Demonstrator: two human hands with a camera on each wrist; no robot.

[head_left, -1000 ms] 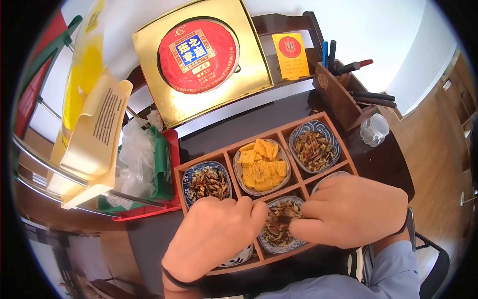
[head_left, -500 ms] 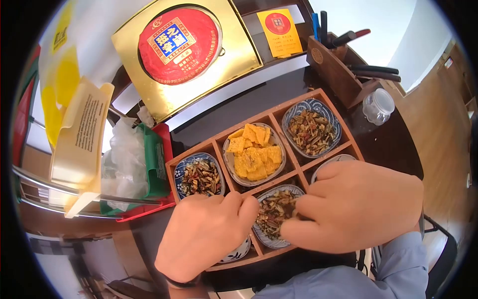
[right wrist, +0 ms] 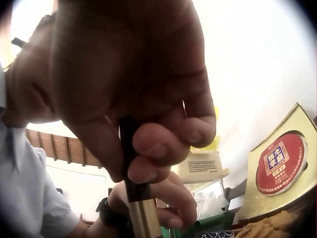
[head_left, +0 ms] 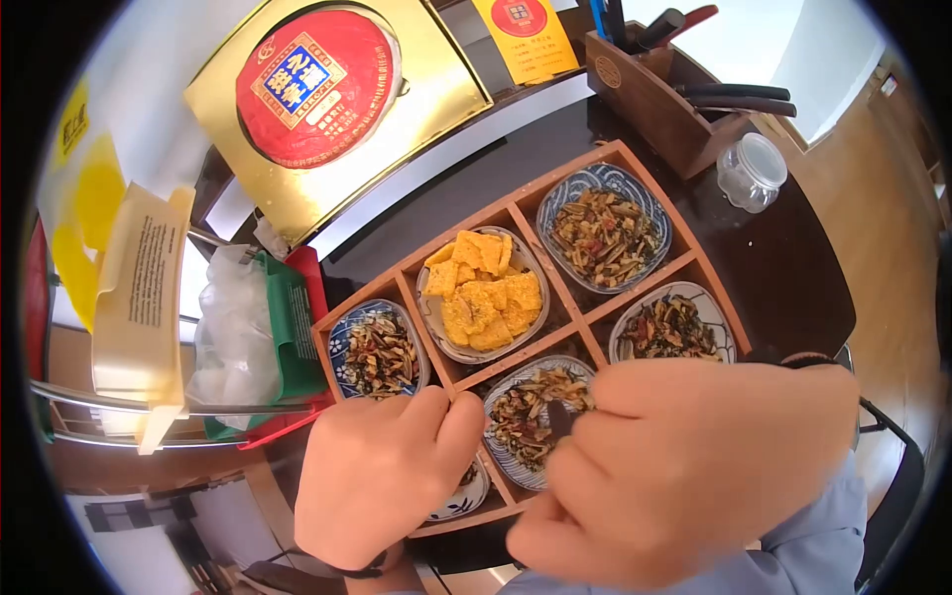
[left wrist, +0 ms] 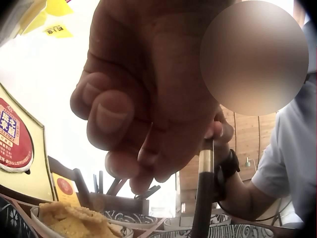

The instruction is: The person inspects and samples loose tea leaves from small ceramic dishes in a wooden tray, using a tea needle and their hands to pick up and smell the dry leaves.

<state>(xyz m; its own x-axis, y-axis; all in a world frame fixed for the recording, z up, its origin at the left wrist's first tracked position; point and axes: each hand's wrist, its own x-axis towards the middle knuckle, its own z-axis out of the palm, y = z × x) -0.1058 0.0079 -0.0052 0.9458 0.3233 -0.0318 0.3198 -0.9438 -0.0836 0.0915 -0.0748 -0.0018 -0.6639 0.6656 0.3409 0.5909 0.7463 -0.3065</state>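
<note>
In the head view, my right hand (head_left: 684,466) is over the lower right of a divided wooden tray (head_left: 575,322). It pinches a dark, gold-banded rod (right wrist: 130,166) in the right wrist view; the rod's dark end (head_left: 560,420) is at the lower middle bowl (head_left: 517,420) of dried bits. Loosely curled, my left hand (head_left: 382,476) hovers at the tray's lower left, partly covering a white leaf-patterned bowl (head_left: 464,504). Nothing shows between its fingers (left wrist: 113,116). Yellow crisps (head_left: 484,307) and more dried mixes fill the other bowls.
Behind the tray stands a gold box with a red disc (head_left: 317,94). A wooden pen holder (head_left: 654,99) and lidded glass jar (head_left: 752,173) are at the back right. A green basket (head_left: 297,332) with plastic bags (head_left: 236,337) is at left.
The tray and background have shifted left and up in the head view. My right hand appears larger and lower, uncovering the right-hand bowl and the rod's dark end. My left hand keeps its loose curl.
</note>
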